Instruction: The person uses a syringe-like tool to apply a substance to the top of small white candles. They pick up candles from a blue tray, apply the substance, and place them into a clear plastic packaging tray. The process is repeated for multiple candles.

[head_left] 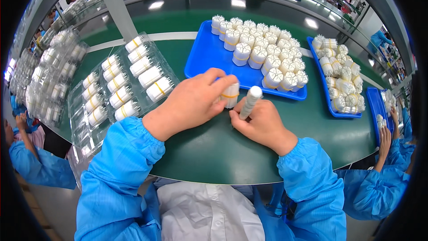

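My left hand [196, 100] grips a white cylindrical part with a yellow band [230, 94], thumb and fingers closed round its side. Just to the right, my right hand [263, 122] is closed round a thick whitish pen-like stick [251, 101], which looks wrapped in tape. Its rounded upper end points up, while its lower end is hidden by my fingers. Both hands are close together over the green table [200, 156]. Beyond them lies a blue tray [203, 58] with many upright white cylinders [261, 56], some showing yellow bands.
At left, a clear plastic blister tray [165, 69] holds rows of banded cylinders lying down. Stacked filled blister trays [53, 71] rise farther left. A second blue tray [327, 100] piled with cylinders stands at right. Co-workers' blue sleeves [370, 194] show at both sides.
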`<state>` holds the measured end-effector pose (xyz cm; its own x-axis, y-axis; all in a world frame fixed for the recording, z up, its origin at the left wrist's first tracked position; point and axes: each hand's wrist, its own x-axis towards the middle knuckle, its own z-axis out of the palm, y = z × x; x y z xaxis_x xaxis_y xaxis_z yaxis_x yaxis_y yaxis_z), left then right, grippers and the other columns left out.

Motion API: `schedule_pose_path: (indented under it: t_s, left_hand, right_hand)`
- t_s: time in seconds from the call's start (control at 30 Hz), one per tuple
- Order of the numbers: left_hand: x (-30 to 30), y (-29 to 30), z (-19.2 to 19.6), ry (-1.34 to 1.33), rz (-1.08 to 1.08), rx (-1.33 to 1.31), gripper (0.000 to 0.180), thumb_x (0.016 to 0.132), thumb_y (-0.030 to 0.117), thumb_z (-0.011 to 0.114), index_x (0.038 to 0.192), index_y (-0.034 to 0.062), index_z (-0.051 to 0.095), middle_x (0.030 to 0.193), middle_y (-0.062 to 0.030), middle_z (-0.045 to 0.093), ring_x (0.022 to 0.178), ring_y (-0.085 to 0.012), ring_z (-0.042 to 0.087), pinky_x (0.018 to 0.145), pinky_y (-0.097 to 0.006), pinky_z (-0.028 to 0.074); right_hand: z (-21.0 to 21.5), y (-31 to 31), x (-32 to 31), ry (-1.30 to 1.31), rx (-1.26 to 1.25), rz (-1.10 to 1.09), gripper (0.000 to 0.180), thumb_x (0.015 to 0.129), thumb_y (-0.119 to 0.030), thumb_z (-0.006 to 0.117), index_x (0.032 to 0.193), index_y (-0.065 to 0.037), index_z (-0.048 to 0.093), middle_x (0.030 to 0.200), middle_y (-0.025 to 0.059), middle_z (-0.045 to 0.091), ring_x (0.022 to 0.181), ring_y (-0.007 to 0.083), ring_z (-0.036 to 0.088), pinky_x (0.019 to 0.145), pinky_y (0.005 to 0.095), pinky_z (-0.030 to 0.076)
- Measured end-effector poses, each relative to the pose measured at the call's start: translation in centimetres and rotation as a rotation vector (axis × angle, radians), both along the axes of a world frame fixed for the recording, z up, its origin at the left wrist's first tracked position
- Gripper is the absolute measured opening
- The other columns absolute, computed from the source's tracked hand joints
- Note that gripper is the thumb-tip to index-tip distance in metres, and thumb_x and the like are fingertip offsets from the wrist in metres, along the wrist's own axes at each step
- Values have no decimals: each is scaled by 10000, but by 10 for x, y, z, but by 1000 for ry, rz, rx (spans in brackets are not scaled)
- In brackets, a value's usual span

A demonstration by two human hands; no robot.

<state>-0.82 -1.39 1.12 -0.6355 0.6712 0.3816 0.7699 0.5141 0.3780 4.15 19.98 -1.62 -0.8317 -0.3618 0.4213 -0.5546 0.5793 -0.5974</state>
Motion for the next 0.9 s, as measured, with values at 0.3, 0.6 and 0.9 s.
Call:
schedule_pose_path:
  t_s: [0.3, 0.6, 0.9]
  left_hand:
    - [12, 2, -11, 372, -92, -18, 419, 733, 96, 799, 1129, 132, 666, 1137, -69, 638, 967, -276, 652, 769, -379, 556]
    - [11, -10, -7, -35, 29, 265, 478, 732, 166, 880, 1138, 74, 646, 1105, -86, 624, 914, -282, 634, 787, -357, 543]
    - [30, -19, -9, -235, -67, 140, 515, 743, 202, 893, 1173, 63, 646, 1094, -101, 601, 999, -282, 604, 861, -368, 513]
  right_hand:
    - [4, 1, 4, 48, 33, -22, 114, 841, -134, 725, 910, -53, 687, 758, 121, 663, 662, 329, 657, 586, 424, 514]
    - [3, 4, 5, -14, -38, -52, 100, 843, -125, 721, 844, -33, 681, 756, 131, 667, 646, 334, 653, 580, 436, 514]
    - [-3, -8, 12, -51, -101, -43, 131, 844, -118, 736, 788, -18, 671, 720, 131, 656, 634, 325, 645, 570, 424, 506]
